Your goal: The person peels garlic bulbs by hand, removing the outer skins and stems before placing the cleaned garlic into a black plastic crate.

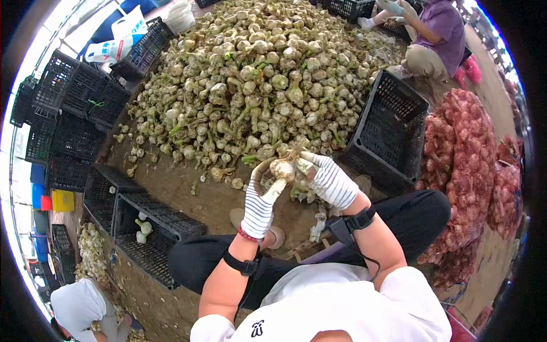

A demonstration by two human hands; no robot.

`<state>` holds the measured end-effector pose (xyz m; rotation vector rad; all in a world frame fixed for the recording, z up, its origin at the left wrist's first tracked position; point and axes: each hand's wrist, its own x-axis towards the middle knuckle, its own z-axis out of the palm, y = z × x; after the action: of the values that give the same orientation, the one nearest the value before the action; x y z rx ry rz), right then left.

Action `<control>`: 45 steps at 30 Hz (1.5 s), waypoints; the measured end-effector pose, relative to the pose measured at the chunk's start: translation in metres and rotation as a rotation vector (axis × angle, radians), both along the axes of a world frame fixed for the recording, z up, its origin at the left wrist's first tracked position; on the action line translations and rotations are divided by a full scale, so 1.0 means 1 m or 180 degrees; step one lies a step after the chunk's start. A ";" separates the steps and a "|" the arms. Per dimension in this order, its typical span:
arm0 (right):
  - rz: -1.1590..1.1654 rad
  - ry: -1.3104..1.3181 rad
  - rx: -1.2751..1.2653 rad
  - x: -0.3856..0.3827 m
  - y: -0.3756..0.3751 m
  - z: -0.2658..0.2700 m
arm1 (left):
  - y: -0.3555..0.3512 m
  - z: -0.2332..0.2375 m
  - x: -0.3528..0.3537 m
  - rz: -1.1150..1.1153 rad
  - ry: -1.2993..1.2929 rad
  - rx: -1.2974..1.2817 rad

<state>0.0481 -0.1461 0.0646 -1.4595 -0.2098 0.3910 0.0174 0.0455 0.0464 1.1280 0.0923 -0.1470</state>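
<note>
A garlic bulb [282, 169] with a pale stem [274, 192] pointing down toward me is gripped in my left hand [258, 200]. My right hand [333, 181] is closed close beside the bulb, at its root side, where dry roots stick up. Whatever lies between the right fingers is too small and partly hidden to name. Both hands wear white gloves with dark stripes and dirty palms. Just beyond them rises a large heap of garlic bulbs [256, 85], many with stems and roots.
A black crate [393, 122] stands at the right, beside red mesh sacks of garlic [470, 154]. By my left knee, another black crate [151, 228] holds several trimmed bulbs. Stacked crates [74, 119] line the left. Other people sit at upper right [436, 40] and lower left [80, 305].
</note>
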 end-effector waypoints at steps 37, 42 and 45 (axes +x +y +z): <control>-0.0240 0.0442 0.0410 -0.039 -0.046 -0.005 | -0.031 -0.032 0.020 0.0285 0.0504 0.0850; -0.0349 0.0328 -0.0617 -0.042 -0.030 0.002 | -0.040 0.014 0.006 -0.0247 -0.1531 0.3169; -0.0119 0.1120 -0.0382 -0.040 -0.031 0.002 | -0.026 -0.016 0.008 0.0156 -0.0205 0.1397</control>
<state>0.0081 -0.1770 0.0664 -1.4832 0.1249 0.6302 0.0256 0.0195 0.0303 1.5657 0.0974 -0.0462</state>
